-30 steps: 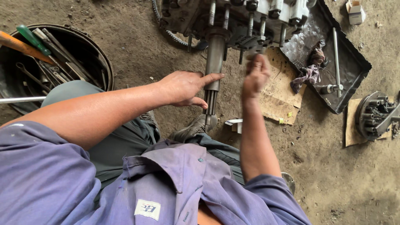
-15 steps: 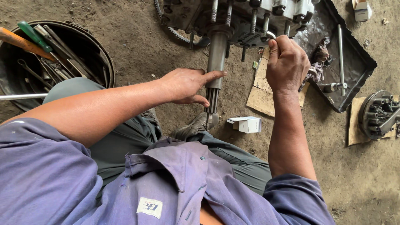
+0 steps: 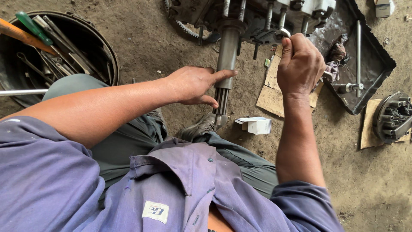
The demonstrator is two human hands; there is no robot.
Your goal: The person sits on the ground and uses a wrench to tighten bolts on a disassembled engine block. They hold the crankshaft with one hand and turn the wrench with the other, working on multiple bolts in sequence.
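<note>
A grey gearbox housing [image 3: 253, 19] lies on the dirt floor at the top, with a steel splined shaft [image 3: 225, 47] sticking out toward me. My left hand [image 3: 193, 83] holds that shaft from the left, index finger across it and thumb below. My right hand [image 3: 300, 64] is a closed fist at the housing's lower right edge, next to several studs. It grips a small light metal tool [image 3: 283, 32] whose tip shows above the thumb; the rest of the tool is hidden in the fist.
A round black tub [image 3: 109, 56] of wrenches and screwdrivers stands at left. A black tray [image 3: 377, 71] with a rod and parts lies at right, beside a round clutch part [image 3: 392, 116] on cardboard. A small white box [image 3: 255, 125] and a cardboard sheet [image 3: 270, 96] lie near my knee.
My right hand has risen from beside the shaft up and right to the housing and closed into a fist there. My left hand has stayed on the shaft.
</note>
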